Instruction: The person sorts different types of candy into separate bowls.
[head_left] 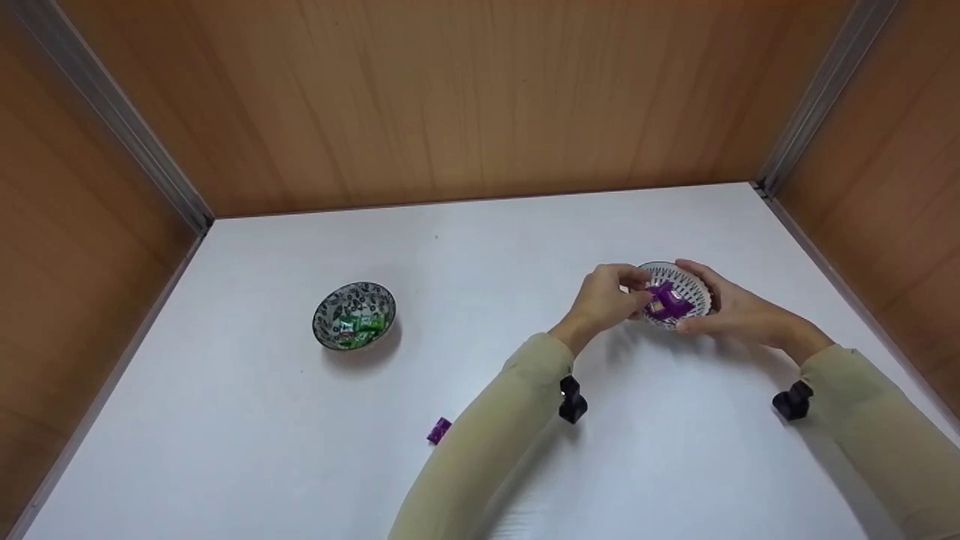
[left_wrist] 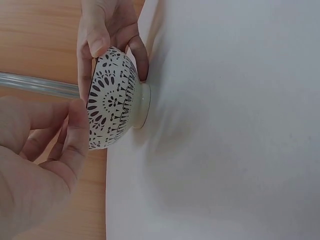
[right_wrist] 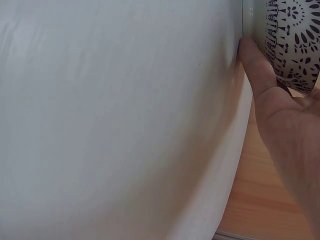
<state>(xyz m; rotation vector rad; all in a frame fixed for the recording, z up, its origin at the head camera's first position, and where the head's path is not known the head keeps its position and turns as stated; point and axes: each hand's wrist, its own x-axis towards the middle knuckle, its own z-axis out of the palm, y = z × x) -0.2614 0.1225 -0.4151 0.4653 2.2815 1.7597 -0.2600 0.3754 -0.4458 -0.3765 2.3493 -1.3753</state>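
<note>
At the right of the table, my right hand (head_left: 731,304) holds a white bowl (left_wrist: 112,97) with a dark pattern, thumb at its near rim and fingers round the far side. Purple-wrapped sweets (head_left: 670,301) lie inside this bowl. My left hand (head_left: 609,294) is at its left rim with bent fingers, thumb and fingertips close together beside the sweets; I cannot tell whether they pinch one. From the right wrist view, a finger of the right hand (right_wrist: 285,105) reaches down to the bowl's foot.
A dark-patterned bowl (head_left: 322,319) with green-wrapped sweets (head_left: 361,328) stands left of centre on the white table (head_left: 480,255). One purple-wrapped sweet (head_left: 439,430) lies near the front, partly covered by the left sleeve (head_left: 480,435). Wooden walls (head_left: 465,97) enclose the back and both sides.
</note>
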